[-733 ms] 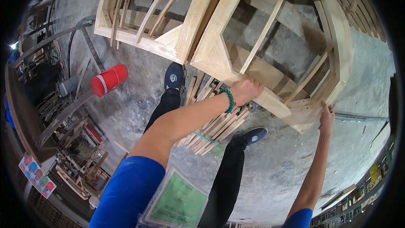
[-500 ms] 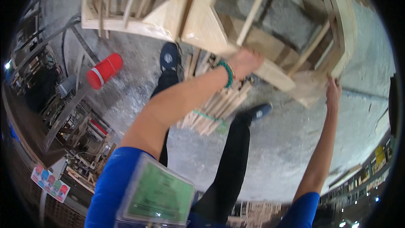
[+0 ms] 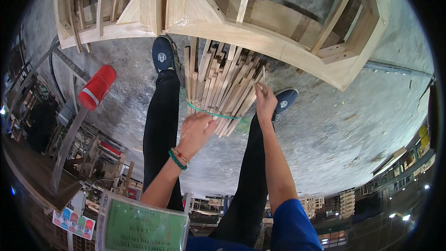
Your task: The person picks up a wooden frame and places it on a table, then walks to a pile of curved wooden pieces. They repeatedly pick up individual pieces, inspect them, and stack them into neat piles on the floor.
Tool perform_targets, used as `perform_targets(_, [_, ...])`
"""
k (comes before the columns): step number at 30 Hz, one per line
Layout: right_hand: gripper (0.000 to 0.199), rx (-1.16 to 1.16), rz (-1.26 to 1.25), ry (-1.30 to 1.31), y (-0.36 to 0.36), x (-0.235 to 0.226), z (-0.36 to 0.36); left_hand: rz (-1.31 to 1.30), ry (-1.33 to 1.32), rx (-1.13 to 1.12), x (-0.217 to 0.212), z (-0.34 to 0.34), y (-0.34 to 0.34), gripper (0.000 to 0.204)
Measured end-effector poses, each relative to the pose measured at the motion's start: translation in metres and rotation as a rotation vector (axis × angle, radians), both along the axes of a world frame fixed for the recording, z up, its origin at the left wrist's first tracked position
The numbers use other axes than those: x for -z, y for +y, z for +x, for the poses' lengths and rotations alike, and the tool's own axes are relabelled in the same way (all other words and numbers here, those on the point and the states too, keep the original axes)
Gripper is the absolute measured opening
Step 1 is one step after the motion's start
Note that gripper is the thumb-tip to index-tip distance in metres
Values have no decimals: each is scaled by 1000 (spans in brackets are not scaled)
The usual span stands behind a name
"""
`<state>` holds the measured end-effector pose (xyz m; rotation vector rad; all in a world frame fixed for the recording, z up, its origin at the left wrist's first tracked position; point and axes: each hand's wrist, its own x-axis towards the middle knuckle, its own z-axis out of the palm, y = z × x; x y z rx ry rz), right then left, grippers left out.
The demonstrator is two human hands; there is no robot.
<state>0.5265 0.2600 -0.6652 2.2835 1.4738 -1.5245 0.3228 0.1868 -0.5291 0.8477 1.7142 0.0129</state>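
Left hand (image 3: 197, 132): fingers curled in at the strips' lower ends, beside the band; can't tell if grasping.
Right hand (image 3: 265, 104): fingers bunched at the strips' right side; can't tell if one is gripped.
Wooden strips (image 3: 223, 81): loose-ended bundle on floor (image 3: 325, 158), between the shoes.
Green band (image 3: 209, 112): across strips, near lower ends.
Bracelets (image 3: 178, 159): left wrist.
Shoes (image 3: 162, 55): dark blue, one each side of strips.
Wooden frames (image 3: 260, 36): two, pale, side by side, beyond strips.
Red cylinder (image 3: 100, 83): left of left shoe.
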Motion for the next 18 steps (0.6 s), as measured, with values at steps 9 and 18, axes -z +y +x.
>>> perform_targets(9, [52,-117,197,-336,2,44,-65,77,-92,-184,45,15,11,21])
perform_targets(18, [21,67,-67,59,-10,-34,-60,18,-152,-204,56,-7,15,51])
